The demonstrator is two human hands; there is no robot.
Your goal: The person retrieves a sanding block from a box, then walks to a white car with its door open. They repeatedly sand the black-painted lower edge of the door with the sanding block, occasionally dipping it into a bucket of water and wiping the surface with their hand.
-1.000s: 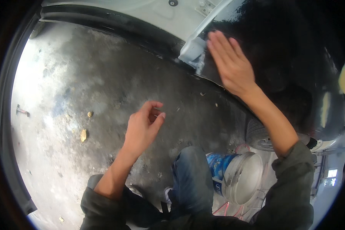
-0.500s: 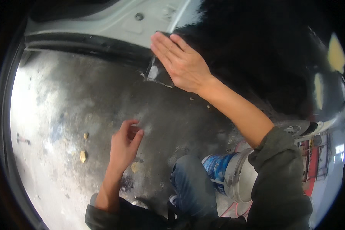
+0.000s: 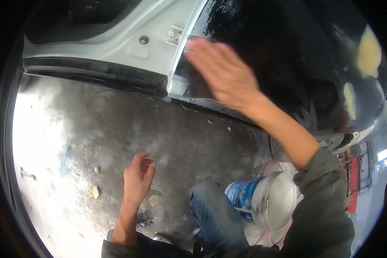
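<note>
My right hand (image 3: 223,75) lies flat, fingers stretched out, over the front edge of a glossy black car body panel (image 3: 284,56). Motion blurs its fingers, and what is under the palm is hidden. Beside the fingertips runs the pale door-opening frame (image 3: 112,53) with a metal striker plate (image 3: 173,35). Low on the left, my left hand (image 3: 138,178) hangs above the concrete floor (image 3: 120,124). Its fingers are loosely bent, apart from the thumb, and it holds nothing.
A blue-and-white bucket (image 3: 241,193) stands by my right knee, with a pale round container (image 3: 279,200) at its top. Yellowish filler patches (image 3: 369,53) mark the panel at right. A dark sill (image 3: 94,75) borders the floor, where small yellowish scraps (image 3: 95,191) lie.
My right hand has slid right along the panel, baring the striker plate and the lower panel corner. The view has shifted a little. My left hand stays loosely bent, slightly lower in view.
</note>
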